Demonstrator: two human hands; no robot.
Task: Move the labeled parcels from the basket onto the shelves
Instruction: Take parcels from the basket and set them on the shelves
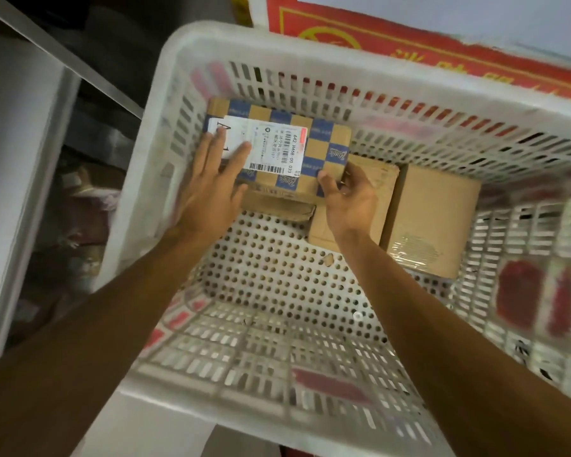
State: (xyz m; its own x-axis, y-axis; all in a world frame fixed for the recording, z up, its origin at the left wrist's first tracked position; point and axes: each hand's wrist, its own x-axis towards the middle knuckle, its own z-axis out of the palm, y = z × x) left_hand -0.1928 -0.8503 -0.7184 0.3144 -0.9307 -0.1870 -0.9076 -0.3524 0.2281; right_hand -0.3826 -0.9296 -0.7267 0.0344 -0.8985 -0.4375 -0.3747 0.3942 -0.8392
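Checkered parcel (pixel 323 140) lies in the far corner of the basket (pixel 211 37). On its label the left hand (pixel 208 189) presses with straight fingers; the right hand (pixel 350 199) pinches its near corner, thumb on top. I'd hook the left fingers under its edge before lifting. 2 plain boxes (pixel 432 212) sit just right of the right fingers; shelving (pixel 20 143) stands left of the left fingers.
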